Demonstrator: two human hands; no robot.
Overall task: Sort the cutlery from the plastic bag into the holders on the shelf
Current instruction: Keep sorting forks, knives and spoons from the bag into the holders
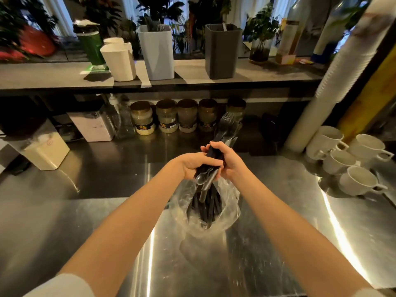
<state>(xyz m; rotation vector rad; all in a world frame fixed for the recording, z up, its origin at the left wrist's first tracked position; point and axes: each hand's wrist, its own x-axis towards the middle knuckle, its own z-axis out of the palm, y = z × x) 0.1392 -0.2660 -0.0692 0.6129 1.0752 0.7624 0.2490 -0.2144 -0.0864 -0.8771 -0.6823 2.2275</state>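
Observation:
A clear plastic bag (230, 211) lies on the steel counter and holds several black plastic cutlery pieces (206, 207). My left hand (194, 165) and my right hand (229, 160) both grip one bundle of black cutlery (215, 152) just above the bag. Fork heads (227, 123) stick up from the bundle and a spoon bowl (201, 179) hangs below my left hand. On the shelf behind stand a white holder (120, 61), a light grey holder (157, 52) and a dark grey holder (221, 52).
Spice jars (166, 115) line the back of the counter under the shelf. White mugs (347, 159) and a tall stack of white cups (334, 82) stand at the right. A white container (46, 146) sits at the left. Plants crowd behind the shelf.

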